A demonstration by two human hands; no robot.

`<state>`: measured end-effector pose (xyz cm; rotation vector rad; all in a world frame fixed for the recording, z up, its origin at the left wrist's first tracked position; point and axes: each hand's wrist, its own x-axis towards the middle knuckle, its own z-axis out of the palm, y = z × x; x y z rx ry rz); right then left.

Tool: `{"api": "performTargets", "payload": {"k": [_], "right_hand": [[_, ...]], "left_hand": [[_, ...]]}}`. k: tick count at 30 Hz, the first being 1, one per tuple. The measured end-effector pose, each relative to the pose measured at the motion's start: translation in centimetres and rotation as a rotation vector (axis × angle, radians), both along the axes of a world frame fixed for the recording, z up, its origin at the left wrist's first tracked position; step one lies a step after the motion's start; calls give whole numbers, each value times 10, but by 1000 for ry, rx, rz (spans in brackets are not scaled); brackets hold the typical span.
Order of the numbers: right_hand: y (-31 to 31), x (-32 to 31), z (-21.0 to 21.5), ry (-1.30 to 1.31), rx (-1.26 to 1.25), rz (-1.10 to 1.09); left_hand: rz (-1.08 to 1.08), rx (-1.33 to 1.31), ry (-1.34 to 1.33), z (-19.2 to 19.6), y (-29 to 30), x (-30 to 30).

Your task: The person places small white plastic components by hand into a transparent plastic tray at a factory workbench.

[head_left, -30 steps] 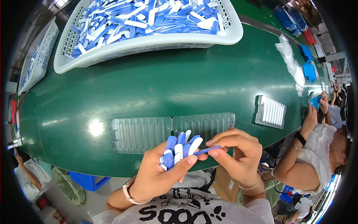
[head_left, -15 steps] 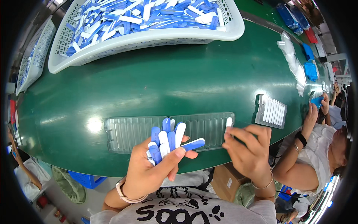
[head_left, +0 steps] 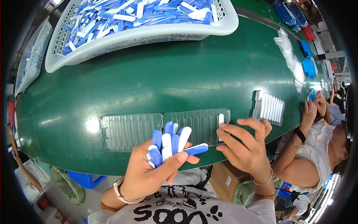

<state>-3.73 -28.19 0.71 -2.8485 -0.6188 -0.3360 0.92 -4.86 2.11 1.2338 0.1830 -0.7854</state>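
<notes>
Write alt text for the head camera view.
A left hand grips a bunch of blue and white sticks while the right hand sets a white stick into a clear slotted tray on a green table.

sticks: lower ends hidden in left hand | basket: cut off (top edge)

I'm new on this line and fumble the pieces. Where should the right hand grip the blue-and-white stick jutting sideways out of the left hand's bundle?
Probably by its blue free end, coming from the right. That stick lies nearly level, pinned under the left hand's thumb at its white end, and points toward the right hand. The rest of the bundle stands upright, so a sideways pull should clear it.
</notes>
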Motion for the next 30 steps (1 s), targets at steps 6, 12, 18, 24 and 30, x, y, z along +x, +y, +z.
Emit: {"api": "performTargets", "payload": {"k": [6,12,18,24,30], "right_hand": [[29,16,2,242,881,130],[32,2,0,447,1057,-15],[24,8,-1,276,931,257],[-5,29,19,337,766,-228],[-3,59,15,441,464,-82]], "left_hand": [[-247,-49,-39,-4,2,-8],[-157,-35,-5,-2,6,-6],[-194,-161,84,-4,9,-3],[-59,-63,45,-2,4,-1],[-87,-11,20,-5,6,0]]}}
